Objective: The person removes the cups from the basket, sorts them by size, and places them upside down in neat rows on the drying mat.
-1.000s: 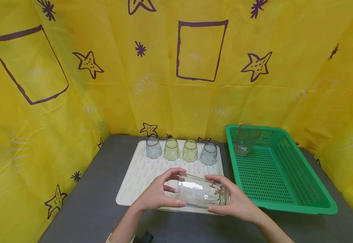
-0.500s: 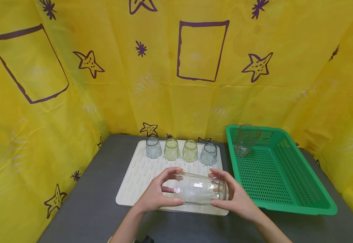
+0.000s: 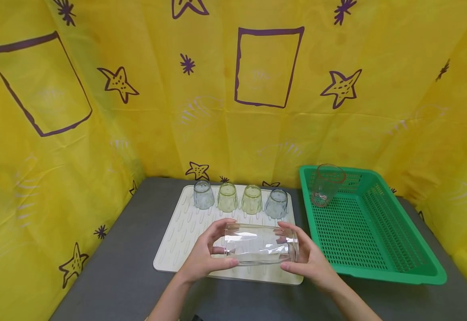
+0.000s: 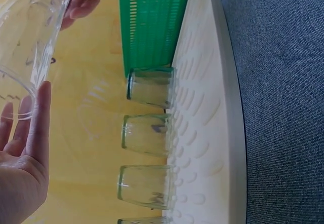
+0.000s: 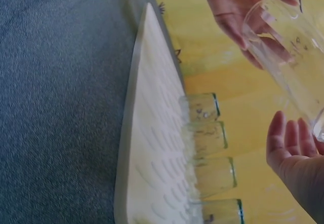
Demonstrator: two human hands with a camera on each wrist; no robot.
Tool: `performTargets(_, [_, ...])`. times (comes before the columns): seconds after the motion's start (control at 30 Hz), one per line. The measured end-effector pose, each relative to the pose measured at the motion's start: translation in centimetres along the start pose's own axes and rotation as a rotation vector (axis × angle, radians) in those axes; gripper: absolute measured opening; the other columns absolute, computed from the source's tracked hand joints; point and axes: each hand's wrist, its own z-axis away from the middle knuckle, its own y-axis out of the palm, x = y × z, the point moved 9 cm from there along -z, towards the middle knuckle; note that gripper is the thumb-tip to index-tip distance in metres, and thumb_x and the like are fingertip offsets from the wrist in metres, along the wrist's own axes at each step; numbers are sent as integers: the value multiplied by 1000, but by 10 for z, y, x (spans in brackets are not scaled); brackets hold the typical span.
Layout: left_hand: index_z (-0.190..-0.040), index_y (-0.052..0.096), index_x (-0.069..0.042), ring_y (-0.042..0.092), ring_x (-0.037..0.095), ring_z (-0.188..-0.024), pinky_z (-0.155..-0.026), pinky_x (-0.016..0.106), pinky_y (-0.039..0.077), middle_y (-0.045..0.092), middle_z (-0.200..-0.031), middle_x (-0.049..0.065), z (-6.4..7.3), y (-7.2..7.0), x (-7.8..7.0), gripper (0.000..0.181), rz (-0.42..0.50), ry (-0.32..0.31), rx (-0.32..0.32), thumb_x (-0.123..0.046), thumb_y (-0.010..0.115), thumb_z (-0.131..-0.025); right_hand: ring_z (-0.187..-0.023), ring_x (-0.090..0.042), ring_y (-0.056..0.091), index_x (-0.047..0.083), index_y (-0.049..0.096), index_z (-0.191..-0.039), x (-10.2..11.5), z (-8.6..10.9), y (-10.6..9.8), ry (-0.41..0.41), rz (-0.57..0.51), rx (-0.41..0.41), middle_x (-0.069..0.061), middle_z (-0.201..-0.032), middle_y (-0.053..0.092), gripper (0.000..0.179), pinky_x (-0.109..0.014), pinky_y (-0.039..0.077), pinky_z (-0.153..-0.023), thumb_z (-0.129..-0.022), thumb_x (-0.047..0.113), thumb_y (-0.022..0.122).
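Note:
A tall clear drinking glass (image 3: 257,245) lies sideways in the air, low over the front of a white draining mat (image 3: 177,249). My left hand (image 3: 206,253) grips its left end, the open rim, with the thumb in front and fingers behind. At the thick base on the right, my right hand (image 3: 310,259) holds it between thumb and fingers. In the left wrist view the rim rests against the fingers of the left hand (image 4: 25,153). The right wrist view has the right hand (image 5: 298,158) below the base end.
Several small tinted glasses, such as a yellowish one (image 3: 251,199) and a bluish one (image 3: 276,204), stand upside down along the mat's back edge. Right of the mat sits a green slotted basket (image 3: 378,276), with a red-rimmed glass (image 3: 325,187) leaning inside. Yellow patterned cloth (image 3: 201,133) hangs behind.
The glass has gone from slanting to nearly level and shifted slightly left and up. Both hands moved with it, and the right hand's grip changed a little on the base.

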Motion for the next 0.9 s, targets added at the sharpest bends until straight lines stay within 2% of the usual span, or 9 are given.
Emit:
performTargets(0.17, [-138, 44, -2, 56, 22, -113, -78, 42, 57, 51, -131, 28, 0, 0, 1, 72, 53, 17, -2, 2, 78, -74, -116, -25, 51, -1, 30, -146, -4, 0, 0, 13, -21, -20, -20, -135, 42, 72, -38, 52, -91, -84, -7, 66])
performTargets(0.3, [-138, 44, -2, 56, 22, -114, -79, 43, 57, 52, -130, 24, 0, 1, 1, 72, 64, 24, 2, 0, 79, -74, -114, -22, 52, 1, 34, -144, -6, 1, 0, 26, -35, -40, -14, -133, 46, 67, -37, 52, -91, -86, -5, 66])
performTargets(0.5, [-138, 44, -2, 54, 29, -117, -80, 44, 57, 51, -131, 25, 1, 1, 3, 72, 68, 18, 8, 4, 77, -74, -116, -28, 53, 2, 38, -142, -10, 2, -1, 48, -52, -57, -16, -134, 47, 63, -36, 52, -92, -86, -6, 65])
performTargets(0.67, [-140, 44, -6, 52, 28, -120, -82, 42, 56, 51, -134, 19, 1, 0, 5, 72, 60, -14, 14, 4, 75, -76, -115, -31, 56, 1, 36, -142, -12, 3, -1, 46, -87, -54, -24, -133, 46, 63, -37, 52, -90, -86, -9, 63])
performTargets(0.9, [-144, 39, -5, 51, 29, -121, -84, 40, 55, 49, -137, 20, 1, 1, 8, 76, 65, -32, 31, -3, 77, -79, -114, -30, 59, -2, 29, -144, -16, 4, -1, 64, -127, -72, -19, -131, 49, 66, -37, 52, -91, -87, -9, 62])
